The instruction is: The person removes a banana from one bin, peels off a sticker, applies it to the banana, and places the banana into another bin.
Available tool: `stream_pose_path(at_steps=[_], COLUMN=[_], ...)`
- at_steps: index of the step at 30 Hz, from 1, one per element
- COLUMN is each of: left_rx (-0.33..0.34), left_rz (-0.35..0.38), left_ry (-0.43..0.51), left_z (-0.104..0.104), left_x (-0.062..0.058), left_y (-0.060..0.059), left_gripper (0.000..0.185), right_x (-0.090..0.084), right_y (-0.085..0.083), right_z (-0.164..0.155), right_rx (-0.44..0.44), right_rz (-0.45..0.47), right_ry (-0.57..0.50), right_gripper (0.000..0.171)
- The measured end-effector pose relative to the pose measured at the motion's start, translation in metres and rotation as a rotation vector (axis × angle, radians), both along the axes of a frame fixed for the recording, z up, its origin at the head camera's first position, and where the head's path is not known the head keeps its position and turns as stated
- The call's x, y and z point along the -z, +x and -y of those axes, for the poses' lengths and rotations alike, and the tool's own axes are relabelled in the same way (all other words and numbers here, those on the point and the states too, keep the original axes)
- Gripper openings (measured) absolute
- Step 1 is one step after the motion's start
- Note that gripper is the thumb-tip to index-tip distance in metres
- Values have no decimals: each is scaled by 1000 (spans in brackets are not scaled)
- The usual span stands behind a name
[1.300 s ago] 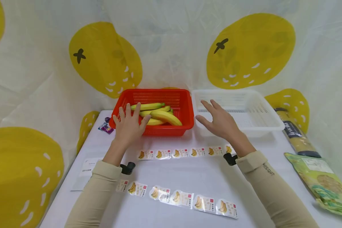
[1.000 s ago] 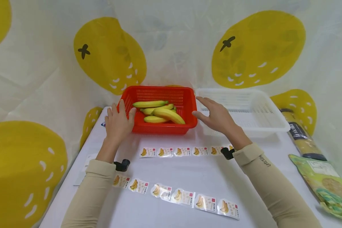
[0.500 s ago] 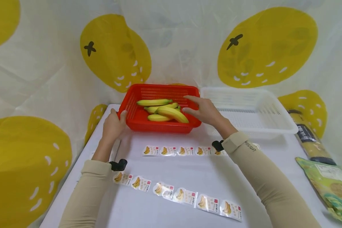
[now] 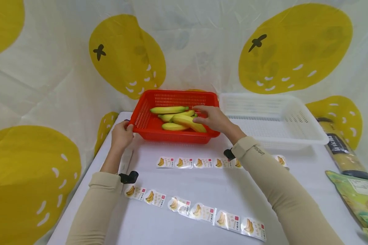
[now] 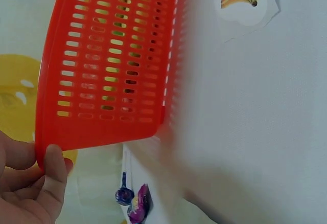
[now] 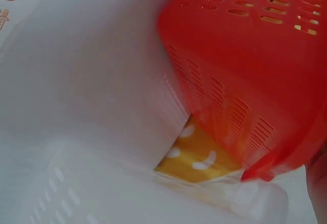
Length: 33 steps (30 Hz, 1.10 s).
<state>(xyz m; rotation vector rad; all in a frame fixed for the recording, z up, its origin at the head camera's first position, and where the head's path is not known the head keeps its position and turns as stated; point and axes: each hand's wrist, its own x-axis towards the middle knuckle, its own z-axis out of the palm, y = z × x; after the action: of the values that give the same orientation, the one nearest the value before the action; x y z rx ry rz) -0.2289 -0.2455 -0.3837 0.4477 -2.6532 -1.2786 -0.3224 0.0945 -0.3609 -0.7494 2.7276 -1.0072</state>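
Red basket (image 4: pixel 159 126) on the white bench (image 4: pixel 184 183), now pinched at its corner by the left hand (image 4: pixel 121 134). Right hand (image 4: pixel 213 119) moved in from the white basket (image 4: pixel 294 126), loose fingers touching the bananas (image 4: pixel 184 120).

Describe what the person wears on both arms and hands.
Both arms are covered by snug beige long sleeves that end at the wrists. The right sleeve carries small dark lettering near the cuff. A small black camera mount sits under the left wrist, and another under the right. The left hand and right hand are bare: no gloves, no rings to be seen.
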Motion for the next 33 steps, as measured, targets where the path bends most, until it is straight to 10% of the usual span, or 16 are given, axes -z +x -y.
stream_pose_path(at_steps=[9,33], left_rx=[-88,-124], left_rz=[79,52], left_ry=[286,441], left_z=[3,4], left_x=[4,8], left_y=[-4,-4], left_gripper=[46,43], right_x=[6,34], right_y=[-18,-51], right_z=[13,31], right_rx=[-12,15], right_rz=[107,313], right_ry=[-55,-12], right_gripper=[47,43])
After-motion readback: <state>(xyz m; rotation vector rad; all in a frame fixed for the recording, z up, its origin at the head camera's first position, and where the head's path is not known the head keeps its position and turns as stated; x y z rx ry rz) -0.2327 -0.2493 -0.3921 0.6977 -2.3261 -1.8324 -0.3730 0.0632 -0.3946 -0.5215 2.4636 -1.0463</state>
